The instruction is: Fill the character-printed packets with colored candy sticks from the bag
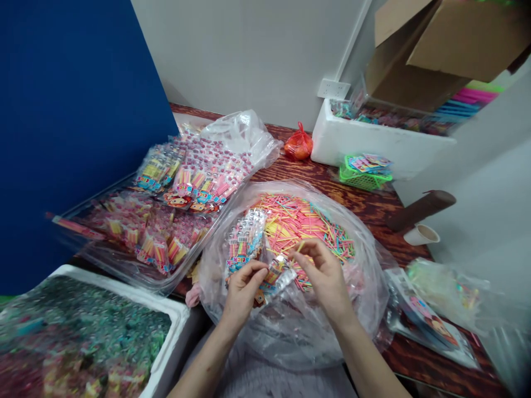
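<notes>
My left hand [245,284] pinches the edge of a small printed packet [277,272] with a silver back and yellow sticks showing inside. Close to the packet's upper end, my right hand [321,271] has thumb and forefinger closed on a thin yellow stick [299,247]. Both hands are above a wide basin lined with clear plastic [265,337]. Loose pink, yellow and green sticks [298,215] fill much of it. Beside my left hand, several more printed packets [244,237] lie on the sticks.
On the left stands a clear tray [166,284] of filled packets. A white foam box [166,309] holds wrapped pieces. Behind are a red bag [298,145], a green basket [360,179] and another foam box [381,141] under a carton [415,72]. A paper cup [421,236] stands right.
</notes>
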Tool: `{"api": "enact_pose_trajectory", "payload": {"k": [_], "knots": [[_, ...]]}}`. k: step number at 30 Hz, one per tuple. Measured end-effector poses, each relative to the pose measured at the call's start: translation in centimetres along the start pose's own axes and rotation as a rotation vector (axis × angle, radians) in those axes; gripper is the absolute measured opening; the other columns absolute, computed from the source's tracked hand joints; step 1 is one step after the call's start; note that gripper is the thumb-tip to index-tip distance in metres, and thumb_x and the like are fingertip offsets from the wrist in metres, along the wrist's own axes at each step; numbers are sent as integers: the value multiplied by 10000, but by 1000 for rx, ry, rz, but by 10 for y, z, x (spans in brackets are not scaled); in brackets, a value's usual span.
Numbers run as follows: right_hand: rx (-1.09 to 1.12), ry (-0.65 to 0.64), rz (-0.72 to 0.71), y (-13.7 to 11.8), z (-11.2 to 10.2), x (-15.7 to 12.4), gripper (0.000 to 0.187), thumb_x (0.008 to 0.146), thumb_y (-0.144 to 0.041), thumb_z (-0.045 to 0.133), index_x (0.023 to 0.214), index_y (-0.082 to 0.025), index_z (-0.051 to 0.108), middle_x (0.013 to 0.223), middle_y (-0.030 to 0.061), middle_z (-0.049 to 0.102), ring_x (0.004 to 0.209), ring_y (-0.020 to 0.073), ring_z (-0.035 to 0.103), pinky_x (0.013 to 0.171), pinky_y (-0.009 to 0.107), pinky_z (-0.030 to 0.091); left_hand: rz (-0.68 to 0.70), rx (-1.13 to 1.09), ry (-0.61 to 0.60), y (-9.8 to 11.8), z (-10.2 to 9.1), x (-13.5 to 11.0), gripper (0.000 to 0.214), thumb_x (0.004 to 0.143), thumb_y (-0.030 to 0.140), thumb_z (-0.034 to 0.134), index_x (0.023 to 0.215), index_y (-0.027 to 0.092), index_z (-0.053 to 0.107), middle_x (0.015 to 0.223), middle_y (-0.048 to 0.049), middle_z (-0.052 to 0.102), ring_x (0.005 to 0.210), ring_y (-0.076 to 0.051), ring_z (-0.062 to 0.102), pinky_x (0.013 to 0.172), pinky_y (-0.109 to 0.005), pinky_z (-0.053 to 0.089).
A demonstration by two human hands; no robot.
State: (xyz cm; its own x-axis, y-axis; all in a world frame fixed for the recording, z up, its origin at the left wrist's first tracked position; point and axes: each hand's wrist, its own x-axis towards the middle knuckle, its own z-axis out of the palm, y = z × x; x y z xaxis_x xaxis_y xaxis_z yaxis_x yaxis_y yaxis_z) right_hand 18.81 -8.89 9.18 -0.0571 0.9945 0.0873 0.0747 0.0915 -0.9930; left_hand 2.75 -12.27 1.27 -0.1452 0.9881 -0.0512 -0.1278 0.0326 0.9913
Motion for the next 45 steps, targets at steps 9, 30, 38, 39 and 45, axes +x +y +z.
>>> {"api": "enact_pose_trajectory", "payload": {"k": [9, 30, 38, 39, 45], "knots": [[2, 251, -232, -6, 10, -10, 321, 840, -182, 649, 1114, -317, 552, 910, 3, 634, 859, 197, 622, 862, 377, 459, 2, 2, -21, 1, 5, 0, 192, 809, 357, 638, 795, 176, 702, 789, -20, 652, 752, -155, 588, 702, -237, 458], [-255, -140, -227, -9, -8, 2, 98, 910, -256, 562, 840, -232, 627, 1005, 57, 642, 1016, 235, 560, 917, 381, 400, -10, 62, -27, 8, -7, 0, 187, 833, 341, 623, 799, 170, 690, 771, -12, 621, 724, -137, 574, 668, -214, 470], [-527, -418, -264, -3, -4, 5, 164, 946, -267, 518, 910, -234, 675, 1084, 66, 607, 1091, 228, 515, 932, 396, 408, -126, -61, -5, 8, -6, -4, 223, 788, 390, 668, 826, 171, 681, 728, 9, 611, 649, -126, 563, 548, -191, 466], [-523, -443, -252, -2, -1, 3, 167, 947, -274, 520, 966, -244, 683, 1116, 67, 603, 1114, 228, 508, 949, 401, 404, -110, -67, 23, 6, -7, -3, 217, 786, 383, 674, 831, 171, 685, 738, 10, 618, 664, -125, 569, 571, -192, 472], [-77, -391, -100, 15, 24, 4, 403, 902, -317, 580, 1300, -299, 514, 1249, 51, 600, 1184, 219, 528, 1001, 397, 409, -72, -165, 190, -8, -24, 9, 253, 759, 384, 709, 874, 161, 674, 784, 10, 648, 704, -119, 585, 666, -207, 474]]}}
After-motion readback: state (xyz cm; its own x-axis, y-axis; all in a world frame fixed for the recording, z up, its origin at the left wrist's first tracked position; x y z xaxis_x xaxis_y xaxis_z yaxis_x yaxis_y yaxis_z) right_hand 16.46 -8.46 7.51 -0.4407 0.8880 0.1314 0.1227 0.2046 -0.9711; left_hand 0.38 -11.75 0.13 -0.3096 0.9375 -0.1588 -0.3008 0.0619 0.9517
